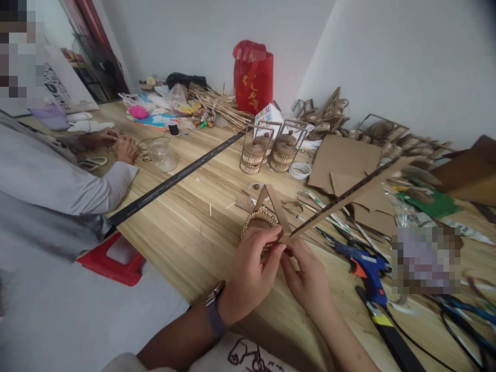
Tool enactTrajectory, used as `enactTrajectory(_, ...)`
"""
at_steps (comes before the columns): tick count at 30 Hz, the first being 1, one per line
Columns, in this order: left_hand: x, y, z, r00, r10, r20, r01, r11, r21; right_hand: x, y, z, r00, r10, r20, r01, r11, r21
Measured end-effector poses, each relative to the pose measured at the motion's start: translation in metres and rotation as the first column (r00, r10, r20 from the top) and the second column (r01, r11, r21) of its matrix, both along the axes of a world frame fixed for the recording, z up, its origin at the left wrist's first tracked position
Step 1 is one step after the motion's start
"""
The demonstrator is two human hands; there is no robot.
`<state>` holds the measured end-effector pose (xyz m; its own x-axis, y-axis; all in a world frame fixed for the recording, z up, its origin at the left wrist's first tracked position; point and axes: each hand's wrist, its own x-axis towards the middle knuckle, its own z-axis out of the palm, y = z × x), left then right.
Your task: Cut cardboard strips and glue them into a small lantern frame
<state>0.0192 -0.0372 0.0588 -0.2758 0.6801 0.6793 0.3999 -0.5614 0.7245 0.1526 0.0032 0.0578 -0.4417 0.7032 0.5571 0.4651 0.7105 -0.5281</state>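
Just above the table, my left hand, with a watch on its wrist, is closed at a small round woven basket and pinches the lower end of a long brown cardboard strip. My right hand is closed too, its thumb and finger pressed on that same end. The strip slants up and away to the right. From the basket rises a narrow brown piece bent to a peak. My fingers hide part of the basket and the spot where strip and rim meet.
To my right lies a blue glue gun. Finished small baskets with tall handles stand ahead, beside a tape roll and cardboard sheets. At left, another person's hands work near a glass jar. A red bag stands behind.
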Motion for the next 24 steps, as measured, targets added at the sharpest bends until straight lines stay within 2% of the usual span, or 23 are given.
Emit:
enactTrajectory(9, -0.015, 0.005, -0.001, 0.990, 0.030, -0.137, -0.031, 1.000, -0.002, -0.001, 0.002, 0.001, 1.000, 0.009, -0.019, -0.011, 0.998, -0.059)
enactTrajectory(17, -0.018, 0.006, -0.001, 0.994, -0.028, -0.103, 0.025, 0.999, -0.039, -0.003, 0.002, 0.002, 0.999, 0.002, -0.043, -0.006, 0.996, -0.088)
enactTrajectory(24, -0.017, 0.006, 0.004, 0.989, 0.015, -0.148, -0.020, 0.999, -0.030, -0.003, 0.004, 0.002, 0.999, 0.028, -0.035, -0.030, 0.997, -0.070)
